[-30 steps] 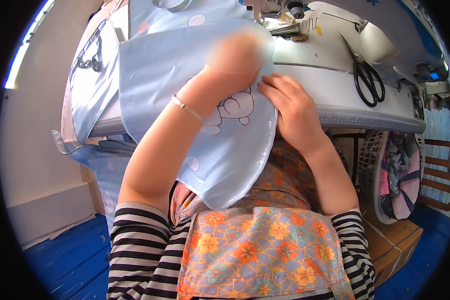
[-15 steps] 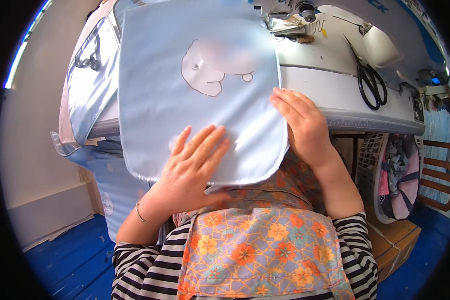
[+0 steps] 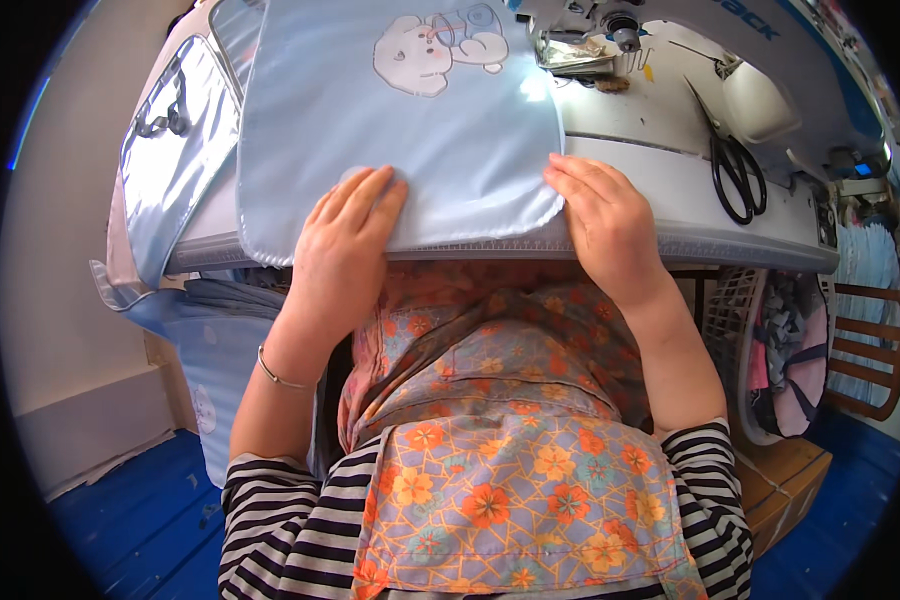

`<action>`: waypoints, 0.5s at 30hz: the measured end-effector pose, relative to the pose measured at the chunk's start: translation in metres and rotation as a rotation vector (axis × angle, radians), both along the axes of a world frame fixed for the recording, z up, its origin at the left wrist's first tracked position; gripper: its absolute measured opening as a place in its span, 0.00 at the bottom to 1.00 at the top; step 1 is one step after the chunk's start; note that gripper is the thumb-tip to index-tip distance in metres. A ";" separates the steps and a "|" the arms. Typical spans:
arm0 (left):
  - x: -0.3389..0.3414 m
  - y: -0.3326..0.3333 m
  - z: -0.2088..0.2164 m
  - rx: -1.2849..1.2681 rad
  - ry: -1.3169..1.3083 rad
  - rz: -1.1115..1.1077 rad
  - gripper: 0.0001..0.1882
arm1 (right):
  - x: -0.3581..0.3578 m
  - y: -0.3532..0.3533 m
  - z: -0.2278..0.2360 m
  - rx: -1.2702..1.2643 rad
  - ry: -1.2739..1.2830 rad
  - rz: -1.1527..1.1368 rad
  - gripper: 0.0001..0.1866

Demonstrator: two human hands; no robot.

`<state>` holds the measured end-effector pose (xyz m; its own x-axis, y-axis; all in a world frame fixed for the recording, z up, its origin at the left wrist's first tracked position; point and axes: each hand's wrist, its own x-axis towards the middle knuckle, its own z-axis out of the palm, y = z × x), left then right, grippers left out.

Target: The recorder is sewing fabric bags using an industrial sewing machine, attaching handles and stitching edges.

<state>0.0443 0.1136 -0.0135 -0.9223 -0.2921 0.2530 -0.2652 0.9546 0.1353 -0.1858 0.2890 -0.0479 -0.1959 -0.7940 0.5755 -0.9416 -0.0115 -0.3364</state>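
A light blue fabric panel (image 3: 300, 130) with rounded corners and a white cartoon puppy print lies over the machine bed, its top running out of view. My left hand (image 3: 345, 235) rests on its near left part, fingers stretched out flat on the cloth. At the panel's right edge is my right hand (image 3: 610, 225), its fingers together over the rim and the thumb mostly hidden; it seems to pinch the edge. The sewing machine head (image 3: 620, 30) stands just beyond the panel, at the upper right.
Black scissors (image 3: 736, 175) lie on the white machine table (image 3: 660, 170) to the right. Shiny blue fabric pieces (image 3: 175, 170) with a dark strap lie at the left. A white basket of scraps (image 3: 740, 330) stands below right, beside a wooden chair (image 3: 870, 350).
The panel has slid away from me toward the machine, its near edge moving from over my lap to the table edge. Both hands have moved forward with it, the left one farther.
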 end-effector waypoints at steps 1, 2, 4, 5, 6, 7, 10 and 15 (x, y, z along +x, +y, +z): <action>-0.003 -0.005 -0.002 -0.005 0.020 0.007 0.29 | -0.002 -0.002 0.000 0.002 0.000 0.002 0.16; -0.006 -0.011 -0.003 -0.003 0.019 0.008 0.29 | -0.005 -0.005 0.000 0.002 0.010 -0.002 0.15; -0.012 -0.022 -0.006 -0.001 0.059 0.025 0.29 | -0.010 -0.011 -0.001 0.005 0.018 -0.006 0.14; -0.015 -0.028 -0.008 -0.022 0.075 0.045 0.28 | -0.013 -0.015 -0.001 0.015 0.030 -0.007 0.13; -0.017 -0.034 -0.009 -0.019 0.074 0.045 0.28 | -0.016 -0.018 -0.001 0.025 0.042 -0.007 0.12; -0.020 -0.040 -0.008 -0.016 0.070 0.068 0.28 | -0.019 -0.021 -0.002 0.027 0.041 -0.007 0.12; -0.027 -0.061 -0.011 -0.031 0.087 0.107 0.26 | -0.025 -0.031 -0.001 0.075 0.063 -0.012 0.12; -0.042 -0.084 -0.018 -0.071 0.085 0.160 0.25 | -0.037 -0.049 -0.003 0.093 0.127 -0.015 0.12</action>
